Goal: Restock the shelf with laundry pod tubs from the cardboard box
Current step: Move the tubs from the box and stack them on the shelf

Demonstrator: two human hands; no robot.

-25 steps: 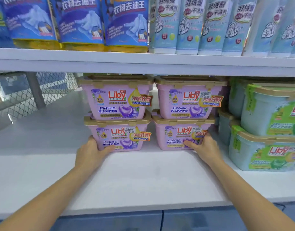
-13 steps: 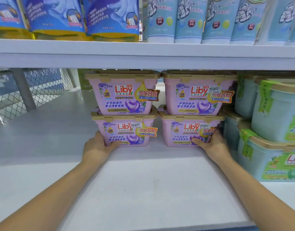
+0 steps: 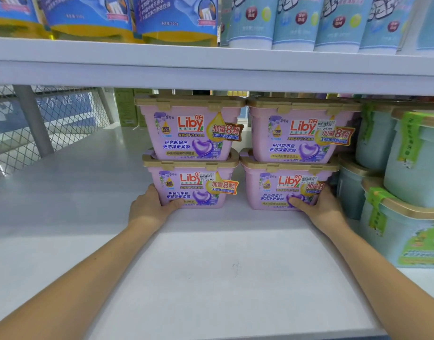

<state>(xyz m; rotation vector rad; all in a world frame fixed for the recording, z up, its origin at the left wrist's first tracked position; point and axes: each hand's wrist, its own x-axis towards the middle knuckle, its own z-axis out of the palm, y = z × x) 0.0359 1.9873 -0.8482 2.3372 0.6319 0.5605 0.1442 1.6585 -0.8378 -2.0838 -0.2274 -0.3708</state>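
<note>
Pink plastic tubs (image 3: 191, 186), gold lids, left hand (image 3: 149, 207), right hand (image 3: 320, 207) gripping

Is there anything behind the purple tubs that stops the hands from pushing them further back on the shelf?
Nothing visible does. The left hand and right hand press the two bottom purple tubs, and the white shelf beside them looks bare. Directly behind them is hidden.

White shelf (image 3: 211, 278) carries stacked pink tubs (image 3: 191, 187), green tubs (image 3: 402, 231).
</note>
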